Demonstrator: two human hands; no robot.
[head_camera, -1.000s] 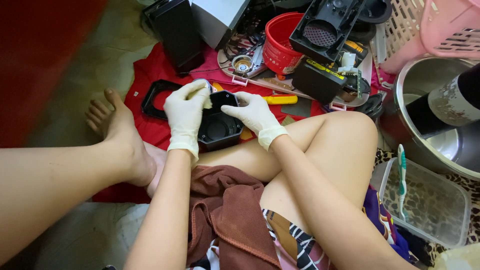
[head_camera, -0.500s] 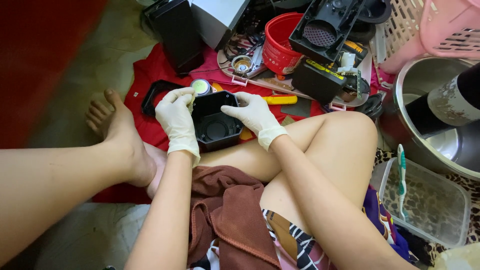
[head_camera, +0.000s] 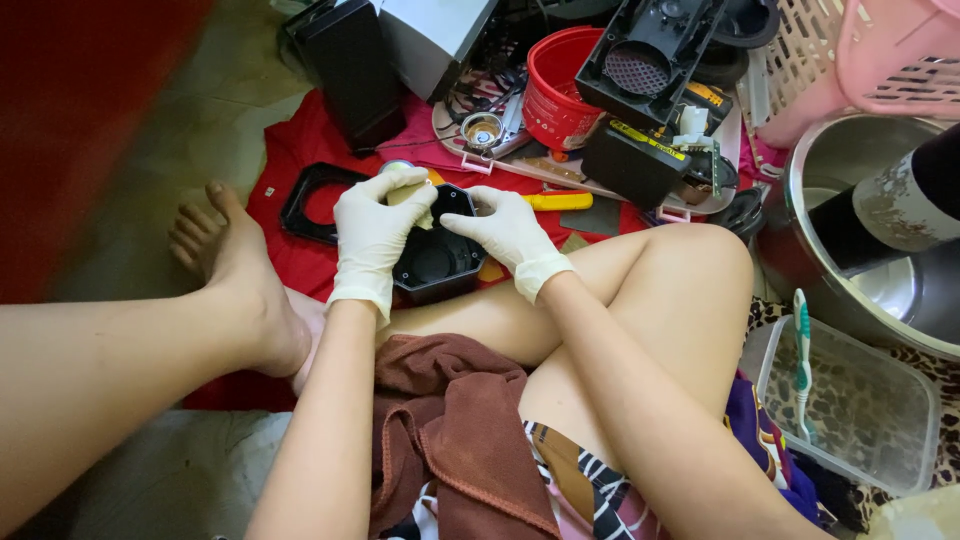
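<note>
I am looking down at a grey floor where a red cloth (head_camera: 290, 160) is lying spread under a crowd of parts, with bare legs crossing in front of it and a brown towel (head_camera: 450, 430) bunching in the lap. My left hand (head_camera: 372, 235), in a white glove, is curling over the rim of a black housing (head_camera: 437, 262) and pinching a small pale piece against it; my right hand (head_camera: 505, 232), gloved too, is pressing its fingers on the opposite rim. The housing is resting on the leg, just in front of the cloth. Behind it a black ring frame (head_camera: 300, 205) is lying flat, and a yellow handle (head_camera: 560, 200) is sticking out beside the right hand. Farther back a red bucket (head_camera: 555, 95), a black box with a yellow label strip (head_camera: 637, 160) and a pink basket (head_camera: 880, 60) are crowding together. At the right a steel basin (head_camera: 880, 290) is sitting above a clear tub (head_camera: 860, 410) bearing a green toothbrush (head_camera: 801, 360).
</note>
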